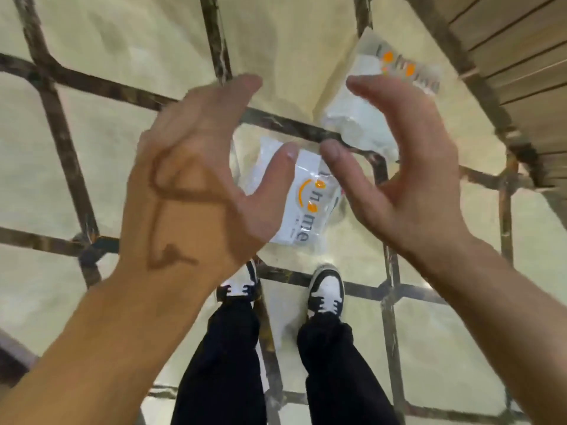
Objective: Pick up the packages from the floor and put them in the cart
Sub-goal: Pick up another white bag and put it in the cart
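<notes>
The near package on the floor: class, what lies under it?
The near package lies on the cream tiled floor, across a dark grout line. Both hands, left hand and right hand, hover above and cover its edges.

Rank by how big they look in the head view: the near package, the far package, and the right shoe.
1. Near package, though the hands cover part of it.
2. Far package, partly behind the right hand; it lies farther off, so true size may match.
3. Right shoe, clearly smallest.
</notes>
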{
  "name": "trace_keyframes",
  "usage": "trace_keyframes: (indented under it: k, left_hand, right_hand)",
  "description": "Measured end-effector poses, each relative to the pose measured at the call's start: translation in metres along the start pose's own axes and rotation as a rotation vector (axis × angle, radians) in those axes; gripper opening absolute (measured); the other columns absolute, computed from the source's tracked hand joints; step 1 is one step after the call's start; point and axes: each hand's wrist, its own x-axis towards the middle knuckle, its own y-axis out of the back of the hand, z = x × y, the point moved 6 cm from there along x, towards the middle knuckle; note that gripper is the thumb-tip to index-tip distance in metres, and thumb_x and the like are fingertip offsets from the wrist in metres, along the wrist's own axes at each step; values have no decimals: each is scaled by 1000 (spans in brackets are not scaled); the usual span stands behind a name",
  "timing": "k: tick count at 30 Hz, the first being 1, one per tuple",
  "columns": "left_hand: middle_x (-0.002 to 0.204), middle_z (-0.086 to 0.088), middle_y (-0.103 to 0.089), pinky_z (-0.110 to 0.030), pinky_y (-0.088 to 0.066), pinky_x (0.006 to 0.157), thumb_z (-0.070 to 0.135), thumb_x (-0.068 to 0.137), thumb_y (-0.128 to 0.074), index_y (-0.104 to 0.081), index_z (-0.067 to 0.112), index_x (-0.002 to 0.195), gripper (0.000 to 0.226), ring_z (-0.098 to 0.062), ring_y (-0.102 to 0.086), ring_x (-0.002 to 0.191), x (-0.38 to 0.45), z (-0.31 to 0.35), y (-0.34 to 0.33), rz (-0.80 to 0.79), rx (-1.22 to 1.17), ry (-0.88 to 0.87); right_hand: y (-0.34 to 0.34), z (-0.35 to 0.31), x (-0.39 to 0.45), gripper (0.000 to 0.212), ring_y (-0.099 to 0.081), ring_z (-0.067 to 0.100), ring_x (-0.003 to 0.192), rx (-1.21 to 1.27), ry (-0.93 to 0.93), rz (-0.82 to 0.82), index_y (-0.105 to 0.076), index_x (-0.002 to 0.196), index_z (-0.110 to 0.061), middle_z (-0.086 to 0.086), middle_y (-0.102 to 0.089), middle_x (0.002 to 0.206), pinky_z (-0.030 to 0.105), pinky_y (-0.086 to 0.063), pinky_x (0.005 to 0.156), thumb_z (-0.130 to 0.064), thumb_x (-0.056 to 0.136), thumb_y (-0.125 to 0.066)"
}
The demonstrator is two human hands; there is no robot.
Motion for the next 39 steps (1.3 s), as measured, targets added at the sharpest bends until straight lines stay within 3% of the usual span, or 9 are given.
trace_keyframes:
  k: [8,11,14,18,21,24,28,31,39]
  left_hand:
    - [136,-8,-63,-46,-47,97,50,95,-59,-52,15,147,63,-31,-56,122,-63,-103,-153,-154,-8,295]
    - [156,-14,-40,-50,-45,103,66,87,-66,-18,12,162,104,-36,-46,137,-118,-141,-210,-311,-37,719]
    - [166,-7,-28,-43,-36,114,73,69,-76,8,25,163,135,-32,-36,148,-164,-159,-259,-375,-511,1161]
    - [142,-3,-58,-50,-58,95,81,48,-79,-29,29,156,130,-30,-60,124,-180,-170,-301,-319,-976,1536]
    - [124,4,-73,-50,-58,93,79,54,-77,-51,37,141,99,-26,-71,112,-166,-175,-298,-255,-1040,1417]
    - [110,6,-78,-42,-63,84,87,51,-75,-60,28,128,99,-16,-76,98,-149,-175,-267,-195,-870,1267]
    - [108,4,-77,-16,-58,60,70,61,-77,-62,19,126,84,-9,-77,85,-119,-149,-201,-125,-810,1108]
    - [109,6,-77,-16,-58,64,61,57,-82,-58,21,134,90,-6,-76,91,-77,-116,-144,-28,-832,929]
    - [122,16,-67,-10,-54,78,52,80,-78,-42,21,147,83,8,-67,103,48,50,25,218,-788,422]
  right_hand:
    - [-182,138,6,77,-52,33,134,-198,-123,-383,-49,152,-18,6,-55,148,52,-43,107,-66,93,-56]
    - [-229,175,6,104,-36,38,149,-289,-230,-586,-30,163,-26,10,-37,164,58,-34,117,-82,79,-56]
    - [-243,197,7,114,-32,36,152,-286,-338,-688,-21,165,-30,8,-31,168,58,-26,122,-84,75,-66]
    - [-241,218,2,121,-41,35,147,-258,-473,-739,-26,159,-41,1,-49,158,51,-33,120,-95,58,-67]
    - [-231,222,-13,117,-59,29,129,-144,-593,-680,-34,152,-46,-2,-64,137,48,-48,109,-99,52,-63]
    - [-206,207,-23,104,-65,22,119,-7,-624,-564,-41,147,-41,-8,-69,126,43,-52,103,-94,61,-65]
    - [-144,161,-14,69,-65,-12,100,182,-580,-343,-46,138,-38,-24,-69,107,12,-49,84,-67,82,-75]
    - [-83,123,12,58,-65,-17,95,255,-537,-197,-40,128,-43,-23,-69,109,1,-45,75,-56,86,-77]
    - [132,0,82,60,-60,-16,106,288,-329,190,-42,137,-43,-52,-55,107,8,-48,84,-63,88,-71]
